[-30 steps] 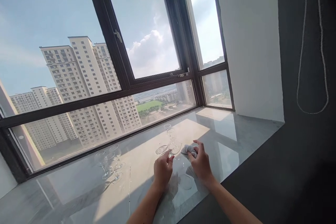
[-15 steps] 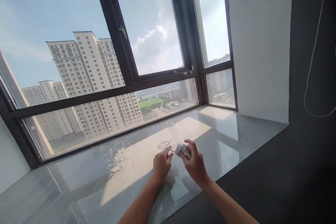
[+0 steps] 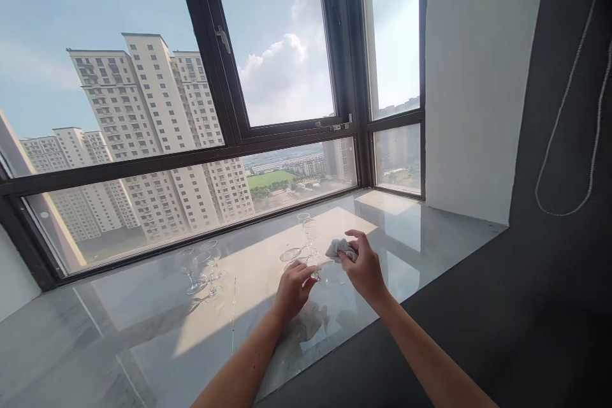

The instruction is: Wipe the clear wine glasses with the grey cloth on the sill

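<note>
1. The grey cloth (image 3: 339,247) has shifted right, away from the left hand (image 3: 292,290), since half a second ago. The wine glass (image 3: 329,275) now shows between the hands, so the wiping seems to be working round its bowl.
2. The left fingers (image 3: 306,269) pinch closed on the wine glass, low over the marble sill (image 3: 430,229).
3. The right hand (image 3: 367,271) curls tight around the bunched cloth and presses it against the bowl.
4. The spare glasses (image 3: 201,268) stand well apart to the left.

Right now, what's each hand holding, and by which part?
Left hand pinches a clear stemmed glass, apparently at the stem; the exact spot is hard to see. Right hand holds a bunched grey cloth in its fingertips.
</note>
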`<state>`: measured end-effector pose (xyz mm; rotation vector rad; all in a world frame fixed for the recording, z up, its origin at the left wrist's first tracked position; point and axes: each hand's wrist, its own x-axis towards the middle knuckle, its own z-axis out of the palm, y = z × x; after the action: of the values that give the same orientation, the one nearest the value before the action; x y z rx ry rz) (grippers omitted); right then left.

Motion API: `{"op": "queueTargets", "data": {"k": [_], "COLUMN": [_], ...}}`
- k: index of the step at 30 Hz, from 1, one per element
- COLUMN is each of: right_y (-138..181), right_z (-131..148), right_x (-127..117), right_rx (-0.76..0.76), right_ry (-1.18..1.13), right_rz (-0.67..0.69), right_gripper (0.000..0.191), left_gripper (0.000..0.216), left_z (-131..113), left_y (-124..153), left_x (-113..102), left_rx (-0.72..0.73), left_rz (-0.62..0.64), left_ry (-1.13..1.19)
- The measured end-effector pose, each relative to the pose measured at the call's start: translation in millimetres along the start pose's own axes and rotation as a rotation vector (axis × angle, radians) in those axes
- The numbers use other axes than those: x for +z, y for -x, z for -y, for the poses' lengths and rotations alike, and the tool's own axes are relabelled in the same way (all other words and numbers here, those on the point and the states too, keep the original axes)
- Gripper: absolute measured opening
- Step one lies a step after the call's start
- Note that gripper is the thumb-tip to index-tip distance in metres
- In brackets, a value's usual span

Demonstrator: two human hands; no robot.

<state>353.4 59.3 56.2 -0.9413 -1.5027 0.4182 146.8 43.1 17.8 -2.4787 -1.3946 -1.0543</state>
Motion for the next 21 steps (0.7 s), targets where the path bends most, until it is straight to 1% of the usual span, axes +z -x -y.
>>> {"op": "queueTargets", "data": {"k": [4, 7, 10, 14, 21], "right_y": [4, 9, 12, 10, 9], "right_z": [-4, -5, -5, -3, -5], "right_x": [3, 8, 10, 7, 7], "right_rx": [0.103, 0.113, 0.104, 0.103, 0.081], "right_ry": [-0.075, -0.085, -0.082, -0.083, -0.121], "right_rz": [0.067, 0.096, 0.082, 0.065, 0.113], "right_gripper": [0.038, 0.04, 0.04, 0.038, 0.037], "left_gripper": [0.03, 0.031, 0.03, 0.027, 0.02], "left_z": [5, 8, 10, 13, 15], "left_y": [1, 1, 2, 1, 1], "left_x": [5, 7, 5, 2, -4], "left_rx": [-0.099, -0.214, -0.289, -0.309, -0.264], "left_rz": [-0.049, -0.064, -0.063, -0.058, -0.037], "left_ry": [0.079, 0.141, 0.164, 0.065, -0.114]}}
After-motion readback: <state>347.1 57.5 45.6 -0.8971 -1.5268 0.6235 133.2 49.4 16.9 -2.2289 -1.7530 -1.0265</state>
